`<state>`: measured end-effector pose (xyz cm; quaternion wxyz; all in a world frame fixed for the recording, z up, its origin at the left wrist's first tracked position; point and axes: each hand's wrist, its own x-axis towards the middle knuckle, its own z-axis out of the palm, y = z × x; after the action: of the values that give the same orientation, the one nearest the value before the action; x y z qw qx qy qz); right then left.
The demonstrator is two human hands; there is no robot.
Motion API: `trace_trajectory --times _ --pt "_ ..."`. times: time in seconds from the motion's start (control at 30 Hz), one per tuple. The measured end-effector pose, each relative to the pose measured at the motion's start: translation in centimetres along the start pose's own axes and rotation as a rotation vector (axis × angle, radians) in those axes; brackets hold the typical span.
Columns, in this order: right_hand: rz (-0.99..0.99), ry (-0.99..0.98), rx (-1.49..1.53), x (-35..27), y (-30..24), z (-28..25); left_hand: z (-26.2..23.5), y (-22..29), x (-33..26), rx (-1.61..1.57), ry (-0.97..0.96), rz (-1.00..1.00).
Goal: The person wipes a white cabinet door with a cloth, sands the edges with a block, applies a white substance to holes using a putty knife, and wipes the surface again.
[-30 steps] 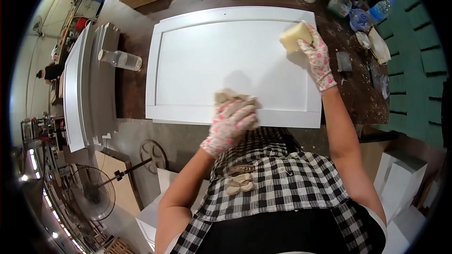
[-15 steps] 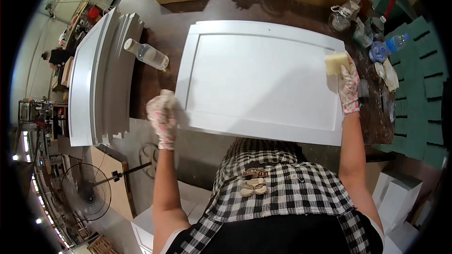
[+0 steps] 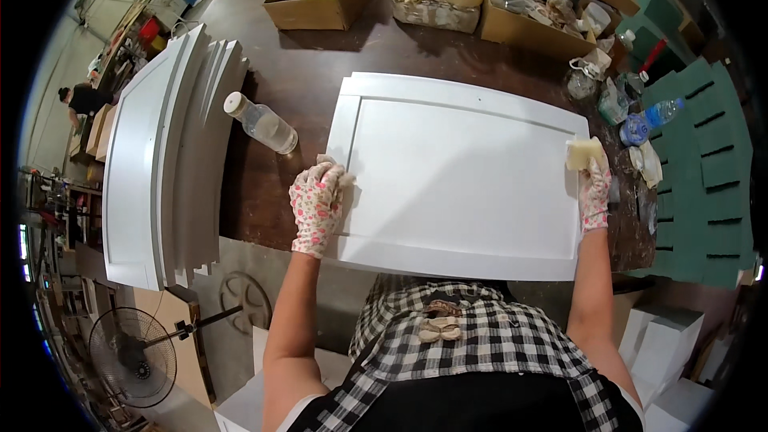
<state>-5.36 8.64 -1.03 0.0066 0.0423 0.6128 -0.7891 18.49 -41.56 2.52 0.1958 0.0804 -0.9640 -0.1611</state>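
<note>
A white framed panel (image 3: 464, 184) lies flat on the brown table in front of me. My left hand (image 3: 318, 206), in a white glove with pink spots, is closed on a pale rag (image 3: 347, 179) at the panel's left rail. Most of the rag is hidden under the fingers. At the panel's right edge, my right hand (image 3: 594, 192), gloved the same way, grips a cream-coloured sponge pad (image 3: 585, 154) between thumb and fingers. A clear bottle with a white cap (image 3: 270, 127) lies tilted in view beyond my left hand; whether it stands upright I cannot tell.
Several white panels (image 3: 132, 168) are stacked at the left. Along the far side sit a carton of sanding pads (image 3: 320, 8), a plastic-wrapped bundle with scissors (image 3: 436, 4) and another full carton (image 3: 536, 28). Bottles (image 3: 636, 128) crowd the right edge. A fan (image 3: 132, 356) stands lower left.
My left hand has come rightward from beside the panel onto its left rail. My right hand stays at the right edge with the sponge pad. The whole scene sits lower in view.
</note>
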Motion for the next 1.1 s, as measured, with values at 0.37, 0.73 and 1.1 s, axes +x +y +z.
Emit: trace_trajectory --times 0.37,0.73,1.1 --pt "-0.016 -0.014 -0.032 -0.6 -0.2 0.7 3.4 -3.0 6.6 -0.064 0.067 -0.167" --pt "-0.133 0.053 -0.051 1.5 0.3 -1.4 6.8 -0.4 6.2 -0.481 0.187 -0.280" --pt "-0.036 0.249 -0.050 2.4 -9.0 -8.9 4.3 3.4 6.4 -0.025 -0.013 -0.279"
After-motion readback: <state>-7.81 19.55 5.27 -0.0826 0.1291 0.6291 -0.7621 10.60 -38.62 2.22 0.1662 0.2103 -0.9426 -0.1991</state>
